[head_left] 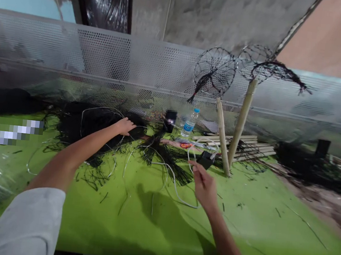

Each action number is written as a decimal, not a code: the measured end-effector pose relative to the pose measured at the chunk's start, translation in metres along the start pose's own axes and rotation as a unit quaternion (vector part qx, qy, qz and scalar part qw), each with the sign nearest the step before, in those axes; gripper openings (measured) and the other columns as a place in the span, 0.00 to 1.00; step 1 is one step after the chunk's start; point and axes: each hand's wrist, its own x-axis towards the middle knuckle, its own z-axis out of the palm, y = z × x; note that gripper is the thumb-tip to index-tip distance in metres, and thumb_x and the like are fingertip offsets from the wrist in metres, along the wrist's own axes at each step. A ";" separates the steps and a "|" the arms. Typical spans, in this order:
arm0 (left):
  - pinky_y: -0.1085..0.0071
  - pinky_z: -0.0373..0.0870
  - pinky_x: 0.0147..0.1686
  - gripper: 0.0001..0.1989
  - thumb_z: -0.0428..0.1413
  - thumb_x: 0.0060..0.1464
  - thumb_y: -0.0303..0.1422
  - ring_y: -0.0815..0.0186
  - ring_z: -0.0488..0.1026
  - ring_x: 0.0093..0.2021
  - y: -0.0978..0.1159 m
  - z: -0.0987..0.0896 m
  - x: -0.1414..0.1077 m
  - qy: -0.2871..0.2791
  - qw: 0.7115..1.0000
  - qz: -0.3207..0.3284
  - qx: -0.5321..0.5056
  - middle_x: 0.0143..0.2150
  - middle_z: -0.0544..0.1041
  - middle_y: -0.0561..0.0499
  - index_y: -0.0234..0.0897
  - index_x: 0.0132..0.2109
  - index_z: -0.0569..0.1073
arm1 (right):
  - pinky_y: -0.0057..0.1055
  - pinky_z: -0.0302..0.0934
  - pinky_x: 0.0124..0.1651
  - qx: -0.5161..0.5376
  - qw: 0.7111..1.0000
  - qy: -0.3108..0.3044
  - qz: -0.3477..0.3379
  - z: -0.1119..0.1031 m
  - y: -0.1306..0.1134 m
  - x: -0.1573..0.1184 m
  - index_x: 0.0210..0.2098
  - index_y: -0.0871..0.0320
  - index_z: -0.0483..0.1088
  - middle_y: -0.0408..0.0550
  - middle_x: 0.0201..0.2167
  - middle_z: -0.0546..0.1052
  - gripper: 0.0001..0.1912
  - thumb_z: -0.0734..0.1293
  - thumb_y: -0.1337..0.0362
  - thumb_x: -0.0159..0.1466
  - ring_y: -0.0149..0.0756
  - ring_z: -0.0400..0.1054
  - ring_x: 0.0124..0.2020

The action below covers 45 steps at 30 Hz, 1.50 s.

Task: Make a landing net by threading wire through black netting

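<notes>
My left hand point(125, 126) rests on a heap of black netting point(93, 125) at the back left, its fingers spread and nothing seen in its grip. A thin white cable point(178, 193) loops over the green table, and my right hand point(205, 184) pinches part of it, right of centre. Just beyond that hand lies a black box-shaped adapter point(206, 159). Between my hands spreads a bundle of black strands point(169, 164). Fine pale wires curl around the netting.
A water bottle point(189, 123) stands behind the strands. Two upright bamboo sticks point(241, 123) rise on the right, near round black mesh hoops point(215, 69). More sticks point(256, 148) lie behind on the green table point(102, 226). A perforated sheet point(101, 55) stretches across the back.
</notes>
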 end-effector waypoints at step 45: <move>0.58 0.60 0.70 0.30 0.54 0.69 0.46 0.54 0.64 0.72 0.002 -0.137 -0.171 0.200 0.933 -0.005 -0.300 0.73 0.64 0.47 0.47 0.73 0.63 | 0.44 0.74 0.52 -0.383 0.851 -0.355 -0.056 0.208 -0.072 0.059 0.57 0.60 0.72 0.53 0.53 0.77 0.18 0.69 0.55 0.72 0.40 0.75 0.50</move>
